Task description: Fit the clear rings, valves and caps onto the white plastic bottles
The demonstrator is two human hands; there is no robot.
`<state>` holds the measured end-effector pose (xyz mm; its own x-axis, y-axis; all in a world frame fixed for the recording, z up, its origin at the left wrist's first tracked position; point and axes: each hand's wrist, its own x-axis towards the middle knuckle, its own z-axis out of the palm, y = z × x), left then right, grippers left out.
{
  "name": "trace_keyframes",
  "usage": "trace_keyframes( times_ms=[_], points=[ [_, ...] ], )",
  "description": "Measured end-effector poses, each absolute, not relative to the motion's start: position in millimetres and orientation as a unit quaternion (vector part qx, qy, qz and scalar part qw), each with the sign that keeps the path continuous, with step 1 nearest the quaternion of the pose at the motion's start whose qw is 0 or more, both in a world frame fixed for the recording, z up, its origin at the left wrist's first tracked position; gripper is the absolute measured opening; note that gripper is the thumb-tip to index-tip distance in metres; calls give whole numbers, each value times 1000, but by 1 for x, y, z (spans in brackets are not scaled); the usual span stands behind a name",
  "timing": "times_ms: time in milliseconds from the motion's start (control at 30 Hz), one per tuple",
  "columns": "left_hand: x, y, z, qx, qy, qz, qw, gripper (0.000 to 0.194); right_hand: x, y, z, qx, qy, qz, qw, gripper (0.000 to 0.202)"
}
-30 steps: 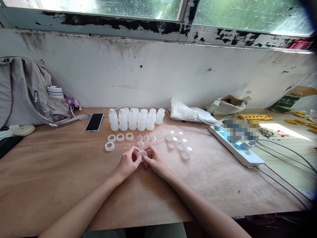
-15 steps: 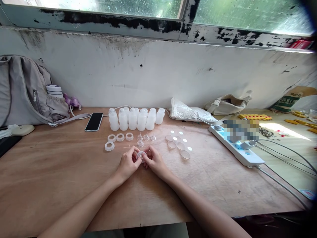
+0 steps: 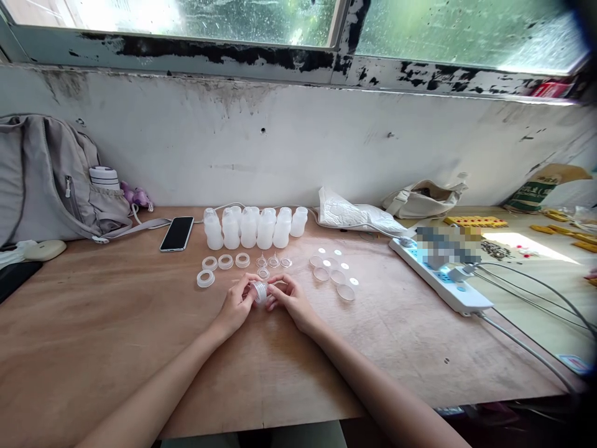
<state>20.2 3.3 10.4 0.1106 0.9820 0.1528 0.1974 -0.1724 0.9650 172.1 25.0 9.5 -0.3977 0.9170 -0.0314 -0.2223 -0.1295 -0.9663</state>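
A clear ribbed screw ring (image 3: pixel 260 292) is tilted on its side between my hands, low over the table. My left hand (image 3: pixel 239 302) grips it from the left, thumb and fingers closed round its edge. From the other side, my right hand (image 3: pixel 291 300) has its curled fingertips against the ring's right face. Just beyond lie small clear nipples (image 3: pixel 273 262) with flat rims, one of them close to my fingers. More loose screw rings (image 3: pixel 225 261) rest to the left. Clear round discs (image 3: pixel 321 274) and small white discs (image 3: pixel 354 282) are spread on the right.
Several frosted bottles (image 3: pixel 249 227) stand in rows at the back. A phone (image 3: pixel 176 234) lies left of them, beside a grey backpack (image 3: pixel 46 180). On the right are a power strip (image 3: pixel 443 280) with cables, a white padded packet (image 3: pixel 342 208) and a cloth pouch (image 3: pixel 426 199).
The screw ring has turned from lying nearly flat in my fingers to standing on its side. My right fingers have loosened and shifted slightly right. The view has tilted up a little.
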Motion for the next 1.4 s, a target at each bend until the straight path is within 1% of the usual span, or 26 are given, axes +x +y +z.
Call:
trace_keyframes(
  times_ms=[67,133,200,333,433,567,733,900,967,1067,1100,1233,1300,1400],
  points=[
    [20,5,10,570,457,471,493,27,171,25,9,-348,-511,653,437,30],
    [19,6,11,542,444,478,530,34,170,24,9,-349,-526,642,435,30],
    [18,7,13,547,448,477,523,36,170,23,9,-350,-540,633,430,30],
    [19,6,18,579,474,458,479,33,171,23,9,-363,-553,616,427,28],
    [20,6,22,566,486,456,485,31,171,23,9,-375,-567,591,434,25],
    [21,8,23,531,484,482,501,30,170,22,10,-381,-598,543,450,23],
    [22,10,21,499,462,504,532,32,168,19,13,-373,-636,496,458,24],
    [21,13,23,530,448,483,534,30,172,23,14,-369,-617,522,458,25],
    [18,14,23,559,454,460,519,30,174,27,12,-371,-610,529,459,25],
    [15,13,20,612,469,423,476,31,176,31,10,-371,-643,494,452,22],
    [14,12,18,640,474,411,444,31,176,31,9,-369,-664,476,443,20],
    [13,7,14,738,491,386,257,23,173,30,10,-357,-734,409,408,17],
    [13,6,13,749,498,384,210,19,172,31,14,-357,-748,385,406,16],
    [9,9,12,751,507,388,168,16,175,43,27,-378,-753,336,420,15]
  ],
)
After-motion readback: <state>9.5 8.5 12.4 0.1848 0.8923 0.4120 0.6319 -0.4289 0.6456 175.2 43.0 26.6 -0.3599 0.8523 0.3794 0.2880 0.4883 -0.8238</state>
